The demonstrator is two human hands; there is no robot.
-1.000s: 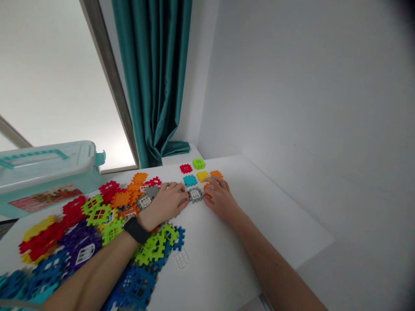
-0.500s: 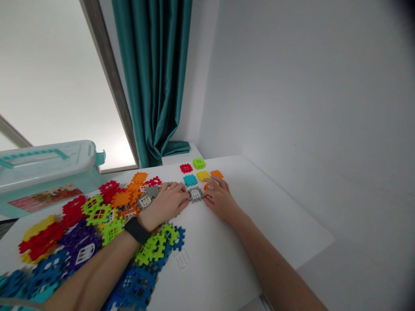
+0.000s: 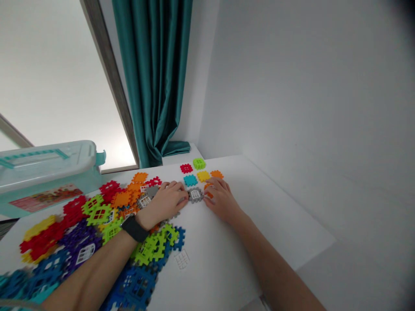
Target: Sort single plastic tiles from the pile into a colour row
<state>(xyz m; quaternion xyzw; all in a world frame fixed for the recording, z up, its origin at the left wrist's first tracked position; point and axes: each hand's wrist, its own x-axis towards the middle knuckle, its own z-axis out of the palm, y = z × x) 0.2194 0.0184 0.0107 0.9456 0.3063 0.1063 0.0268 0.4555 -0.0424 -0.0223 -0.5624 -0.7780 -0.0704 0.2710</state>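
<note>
A grey interlocking tile (image 3: 195, 195) with a white window insert lies flat on the white table between my hands. My left hand (image 3: 169, 201), with a dark watch on its wrist, has its fingers closed at the tile's left edge. My right hand (image 3: 222, 199) curls over an orange interlocking tile (image 3: 208, 188), its fingers around the edges and hiding part of it. That orange tile sits against the grey tile's right side; whether the two are joined I cannot tell. Just beyond are a turquoise tile (image 3: 190, 180), a yellow tile (image 3: 203, 176) and another orange tile (image 3: 216, 174).
A red tile (image 3: 186, 168) and a lime-green tile (image 3: 199, 163) lie farther back. Heaped tiles in many colours, including blue ones (image 3: 138, 283), spread under my left forearm. A loose white window insert (image 3: 182, 259) rests nearby. A lidded teal box (image 3: 48, 177) stands left; a wall (image 3: 292, 129) borders the right.
My left fingers have drawn back slightly to the left. The right hand has shifted very little, and more of the orange tile under it shows. The grey tile stays in place.
</note>
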